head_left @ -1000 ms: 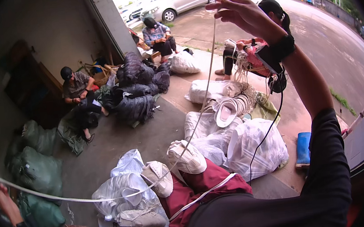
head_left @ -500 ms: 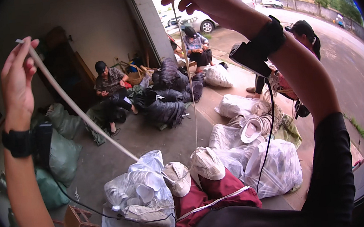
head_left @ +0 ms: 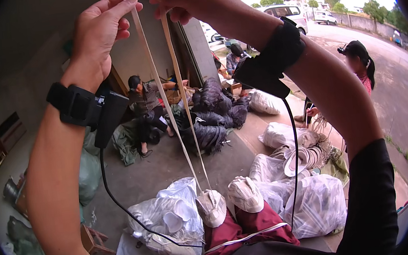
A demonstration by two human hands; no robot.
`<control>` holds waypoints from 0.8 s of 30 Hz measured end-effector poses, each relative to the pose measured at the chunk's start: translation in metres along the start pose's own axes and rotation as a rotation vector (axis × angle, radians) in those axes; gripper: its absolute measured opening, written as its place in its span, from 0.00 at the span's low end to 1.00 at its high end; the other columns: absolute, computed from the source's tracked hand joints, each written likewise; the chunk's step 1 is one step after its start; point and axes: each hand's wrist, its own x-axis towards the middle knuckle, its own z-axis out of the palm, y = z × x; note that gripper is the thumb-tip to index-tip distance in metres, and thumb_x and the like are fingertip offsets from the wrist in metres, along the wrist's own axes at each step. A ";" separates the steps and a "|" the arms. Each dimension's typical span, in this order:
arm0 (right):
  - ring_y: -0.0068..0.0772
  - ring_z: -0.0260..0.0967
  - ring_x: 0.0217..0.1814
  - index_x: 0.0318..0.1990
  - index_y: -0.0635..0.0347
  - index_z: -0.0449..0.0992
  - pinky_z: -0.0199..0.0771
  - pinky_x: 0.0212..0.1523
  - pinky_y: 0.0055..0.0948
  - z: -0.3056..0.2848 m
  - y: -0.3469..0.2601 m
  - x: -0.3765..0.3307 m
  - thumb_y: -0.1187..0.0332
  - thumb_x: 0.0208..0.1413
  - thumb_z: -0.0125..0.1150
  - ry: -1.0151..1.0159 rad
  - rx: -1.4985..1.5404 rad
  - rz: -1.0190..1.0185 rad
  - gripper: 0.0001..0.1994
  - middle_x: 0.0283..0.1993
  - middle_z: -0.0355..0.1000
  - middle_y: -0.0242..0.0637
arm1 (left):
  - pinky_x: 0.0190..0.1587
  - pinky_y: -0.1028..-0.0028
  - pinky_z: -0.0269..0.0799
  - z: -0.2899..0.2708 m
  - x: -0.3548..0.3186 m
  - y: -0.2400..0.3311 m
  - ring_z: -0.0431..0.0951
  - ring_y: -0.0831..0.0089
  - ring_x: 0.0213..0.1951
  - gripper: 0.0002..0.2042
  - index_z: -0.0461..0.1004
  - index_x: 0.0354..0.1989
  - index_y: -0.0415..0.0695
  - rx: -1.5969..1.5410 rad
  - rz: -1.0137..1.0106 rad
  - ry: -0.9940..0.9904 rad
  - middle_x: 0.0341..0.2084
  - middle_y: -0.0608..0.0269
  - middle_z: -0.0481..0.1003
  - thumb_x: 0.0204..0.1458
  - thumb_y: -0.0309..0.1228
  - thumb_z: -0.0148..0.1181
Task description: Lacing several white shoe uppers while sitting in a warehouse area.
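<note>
My left hand [head_left: 96,36] is raised at the upper left, thumb and fingers pinching one end of a long, flat cream cord [head_left: 161,87] resembling a shoelace. At the top edge my right hand [head_left: 193,1] is closed around the cord's other strand, partly cut off by the frame. Both strands run down taut, close together, to my left shoe [head_left: 212,209], a pale one. How the cord meets the shoe is too small to tell. My right shoe [head_left: 245,195] stands beside it. A thin white strip [head_left: 248,236] crosses my dark red trousers [head_left: 225,235].
Plastic bags of pale items lie left [head_left: 172,200] and right [head_left: 319,205] of my feet. A small wooden stool [head_left: 94,241] stands at lower left. Black bundles [head_left: 210,114] lie ahead, near a seated person [head_left: 149,101]. Another person [head_left: 357,66] is at right. Black cables hang from my wrists.
My left hand has moved right and up, close to my right hand, which has shifted slightly left and up. The two cord strands, wide apart before, now hang nearly side by side.
</note>
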 end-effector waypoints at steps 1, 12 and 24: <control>0.18 0.64 0.20 0.30 0.64 0.80 0.61 0.20 0.20 0.004 0.006 0.001 0.62 0.61 0.56 -0.014 0.028 -0.027 0.15 0.19 0.71 0.30 | 0.25 0.91 0.64 -0.002 -0.003 -0.006 0.65 0.94 0.22 0.10 0.78 0.41 0.47 0.021 -0.014 -0.008 0.34 0.72 0.79 0.54 0.36 0.62; 0.19 0.69 0.28 0.42 0.66 0.77 0.71 0.30 0.18 -0.083 0.132 -0.008 0.67 0.60 0.56 0.053 0.109 0.096 0.10 0.34 0.76 0.36 | 0.27 0.94 0.67 -0.238 -0.034 -0.127 0.68 0.95 0.25 0.14 0.76 0.44 0.45 0.243 -0.306 0.371 0.37 0.72 0.80 0.51 0.36 0.65; 0.21 0.67 0.40 0.50 0.65 0.73 0.68 0.41 0.21 -0.181 0.205 -0.059 0.67 0.62 0.52 0.089 -0.134 0.214 0.14 0.44 0.72 0.36 | 0.30 0.91 0.67 -0.477 -0.149 -0.231 0.68 0.93 0.29 0.13 0.77 0.46 0.47 0.391 -0.513 0.662 0.41 0.72 0.79 0.53 0.36 0.63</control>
